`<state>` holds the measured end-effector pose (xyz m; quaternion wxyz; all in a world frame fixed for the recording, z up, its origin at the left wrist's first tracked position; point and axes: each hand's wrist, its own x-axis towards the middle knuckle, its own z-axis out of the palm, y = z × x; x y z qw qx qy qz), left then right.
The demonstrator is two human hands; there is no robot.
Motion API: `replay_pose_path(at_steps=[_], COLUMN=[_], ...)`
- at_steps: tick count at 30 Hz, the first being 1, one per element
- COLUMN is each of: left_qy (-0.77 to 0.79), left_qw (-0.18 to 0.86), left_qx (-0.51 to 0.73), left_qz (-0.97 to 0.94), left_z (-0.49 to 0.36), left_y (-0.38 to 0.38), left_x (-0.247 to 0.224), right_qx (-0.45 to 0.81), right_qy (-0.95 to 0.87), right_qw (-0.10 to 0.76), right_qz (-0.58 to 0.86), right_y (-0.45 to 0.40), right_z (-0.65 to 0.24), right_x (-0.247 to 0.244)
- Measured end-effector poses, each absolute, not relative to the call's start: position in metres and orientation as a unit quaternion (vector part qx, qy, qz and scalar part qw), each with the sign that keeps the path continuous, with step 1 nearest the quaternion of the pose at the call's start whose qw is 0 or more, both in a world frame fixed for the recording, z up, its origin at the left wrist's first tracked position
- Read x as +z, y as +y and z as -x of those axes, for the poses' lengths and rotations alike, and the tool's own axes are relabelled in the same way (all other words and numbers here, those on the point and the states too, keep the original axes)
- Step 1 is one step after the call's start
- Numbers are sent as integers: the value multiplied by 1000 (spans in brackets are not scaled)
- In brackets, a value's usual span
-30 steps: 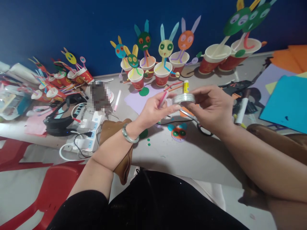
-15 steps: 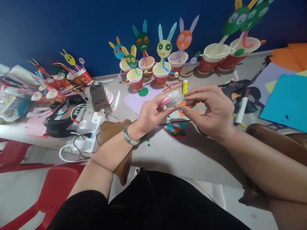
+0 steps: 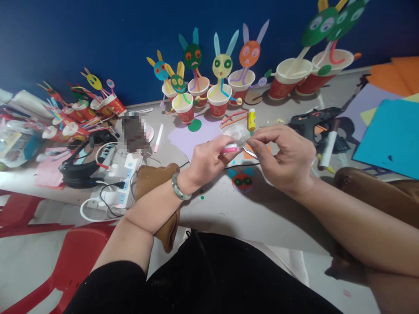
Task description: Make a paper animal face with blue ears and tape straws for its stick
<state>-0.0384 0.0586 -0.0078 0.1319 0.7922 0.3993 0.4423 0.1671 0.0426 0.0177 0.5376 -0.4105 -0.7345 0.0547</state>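
My left hand [image 3: 209,159] is closed around a roll of clear tape [image 3: 238,136]. A pink object [image 3: 229,149] is also tucked in its grip; a narrow metal piece [image 3: 250,152] shows between the hands, and I cannot tell whether the two are joined. With thumb and forefinger pinched, my right hand [image 3: 283,159] meets the right edge of the roll. Below the hands, an orange paper face [image 3: 242,181] with green eyes and blue ears lies on the table. Behind them stand a yellow glue stick [image 3: 251,120] and a lilac paper sheet [image 3: 183,139].
Red paper cups [image 3: 218,107] with paper animal figures line the blue wall. A black glue gun [image 3: 309,124] and white marker [image 3: 329,150] lie at right, by blue paper [image 3: 389,135]. At left are a power strip [image 3: 126,185], cables and a black headset [image 3: 77,168].
The tape roll has been turned in my left hand, and more of the pink object shows. My right hand has dropped slightly, its fingers drawn into a tighter pinch.
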Motion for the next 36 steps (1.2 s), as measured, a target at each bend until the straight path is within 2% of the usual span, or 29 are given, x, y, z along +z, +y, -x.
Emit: replay_pose_path(at_steps=[7, 13, 16, 21, 25, 29, 36], left_qy=[359, 406, 409, 363, 332, 332, 377], left_qw=[133, 186, 228, 352, 443, 483, 457], left_qx=[477, 461, 486, 533, 518, 478, 479], left_qz=[-791, -767, -738, -678, -652, -654, -648], left_z=[36, 33, 32, 27, 25, 28, 34], left_y=[54, 54, 56, 58, 59, 62, 63], left_x=[-3, -1, -2, 4, 11, 15, 25], right_qx=[64, 56, 57, 184, 308, 246, 99], right_qy=[-746, -761, -755, -671, -678, -725, -790], right_qw=[510, 498, 522, 623, 587, 536, 490], right_qz=[423, 412, 394, 357, 317, 357, 355], right_y=[45, 41, 38, 46, 55, 60, 61], right_z=[-169, -167, -162, -161, -168, -175, -179], right_x=[8, 6, 8, 12, 17, 18, 19])
